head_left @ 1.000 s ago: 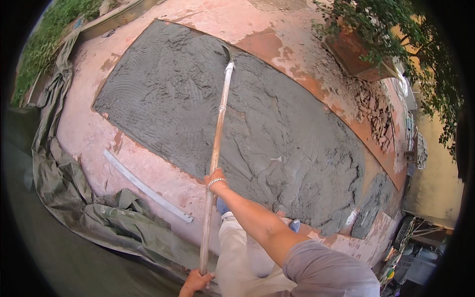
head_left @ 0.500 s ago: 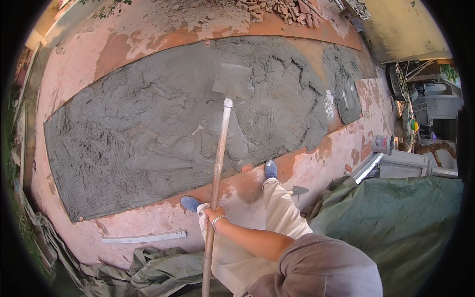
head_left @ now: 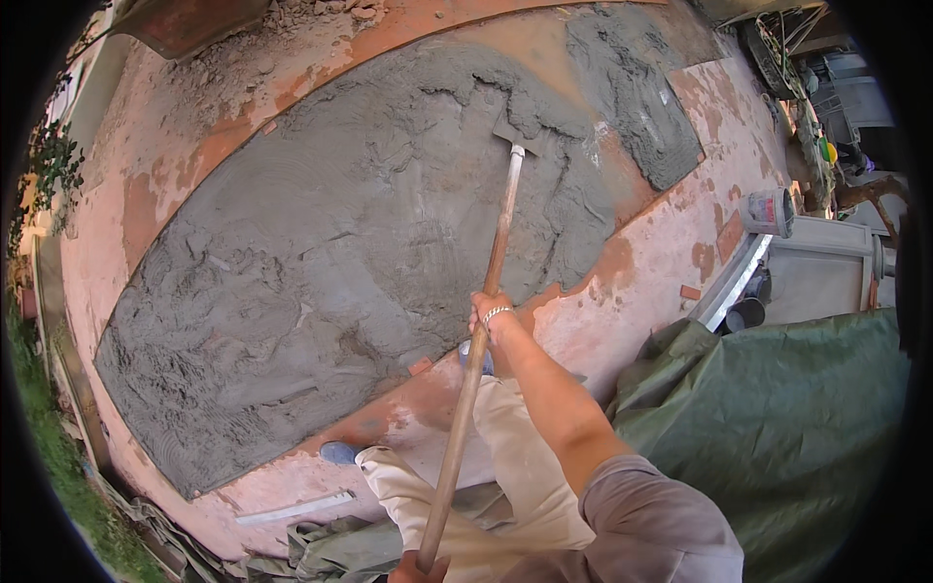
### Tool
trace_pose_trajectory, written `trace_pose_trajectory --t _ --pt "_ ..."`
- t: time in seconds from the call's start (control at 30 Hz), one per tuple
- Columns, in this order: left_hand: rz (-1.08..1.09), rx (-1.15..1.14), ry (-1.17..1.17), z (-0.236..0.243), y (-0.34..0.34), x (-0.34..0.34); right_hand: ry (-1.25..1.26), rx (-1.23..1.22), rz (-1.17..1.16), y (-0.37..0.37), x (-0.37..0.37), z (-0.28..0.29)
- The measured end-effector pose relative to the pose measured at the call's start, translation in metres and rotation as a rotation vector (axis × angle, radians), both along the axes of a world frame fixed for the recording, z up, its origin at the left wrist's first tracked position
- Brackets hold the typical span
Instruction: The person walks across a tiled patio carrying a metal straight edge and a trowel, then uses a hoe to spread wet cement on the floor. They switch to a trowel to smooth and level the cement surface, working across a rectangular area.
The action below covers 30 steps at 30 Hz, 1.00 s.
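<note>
My right hand [head_left: 489, 310], with a chain bracelet at the wrist, is closed round a long wooden pole [head_left: 453, 455]. My left hand [head_left: 413, 569], at the lower edge, grips the same pole near its end. At the pole's far end a flat metal blade [head_left: 512, 132] lies in wet grey mortar [head_left: 272, 321], by a rough ridge toward the patch's right side. The mortar is spread across pink, stained paving. My shoes stand at the patch's near edge.
A bucket [head_left: 768, 212] and dark pots [head_left: 748, 313] sit at the right near grey panels [head_left: 812, 267]. A green tarpaulin [head_left: 748, 428] covers the lower right. A metal strip [head_left: 292, 507] lies behind my feet, grass [head_left: 49, 418] borders the left, and rubble [head_left: 311, 21] lies beyond the mortar.
The view has swung toward the right end of the patch. The blade has moved across the mortar toward the rough ridge there, and my right arm now reaches further forward.
</note>
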<state>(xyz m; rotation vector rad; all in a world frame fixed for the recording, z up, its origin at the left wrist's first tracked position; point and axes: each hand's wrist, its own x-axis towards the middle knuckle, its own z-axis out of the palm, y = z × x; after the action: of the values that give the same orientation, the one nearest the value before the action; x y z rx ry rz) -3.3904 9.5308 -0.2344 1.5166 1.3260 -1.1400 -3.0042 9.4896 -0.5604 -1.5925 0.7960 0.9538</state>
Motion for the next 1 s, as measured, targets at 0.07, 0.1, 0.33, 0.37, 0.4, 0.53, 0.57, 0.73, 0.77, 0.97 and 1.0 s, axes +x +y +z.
trace_pose_trajectory --t 0.07,0.1,0.33,0.37,0.4,0.53,0.57,0.73,0.77,0.97,1.0 --pt "-0.007 -0.017 -0.184 -0.03 -0.016 0.051 0.1 0.06 0.06 -0.013 0.075 -0.026" --pt "-0.058 0.011 -0.239 -0.046 -0.022 0.067 0.005 0.05 0.082 -0.018 0.095 -0.037" --pt "-0.212 0.19 -0.321 -0.158 -0.045 0.021 -0.041 -0.188 0.107 -0.015 0.073 -0.094" --pt "-0.216 0.242 -0.377 -0.17 -0.047 0.004 -0.075 -0.202 0.112 -0.014 0.061 -0.099" --pt "-0.231 0.257 -0.349 -0.18 -0.046 -0.013 -0.085 -0.216 0.13 -0.014 0.049 -0.103" --pt "-0.2 0.135 -0.164 -0.201 -0.035 -0.071 -0.018 -0.219 0.143 -0.018 -0.002 -0.107" --pt "-0.175 0.138 -0.158 -0.201 -0.032 -0.085 -0.024 -0.232 0.186 -0.02 -0.016 -0.104" --pt "-0.102 0.108 -0.063 -0.188 -0.025 -0.181 -0.048 -0.178 0.094 -0.018 -0.099 -0.078" --pt "-0.07 0.096 -0.04 -0.185 -0.026 -0.206 -0.036 -0.164 0.108 -0.014 -0.121 -0.071" --pt "0.036 0.146 0.13 -0.131 -0.045 -0.385 0.109 -0.043 0.153 0.022 -0.306 0.001" --pt "0.06 0.151 0.152 -0.112 -0.049 -0.416 0.127 -0.068 0.155 0.03 -0.344 0.017"
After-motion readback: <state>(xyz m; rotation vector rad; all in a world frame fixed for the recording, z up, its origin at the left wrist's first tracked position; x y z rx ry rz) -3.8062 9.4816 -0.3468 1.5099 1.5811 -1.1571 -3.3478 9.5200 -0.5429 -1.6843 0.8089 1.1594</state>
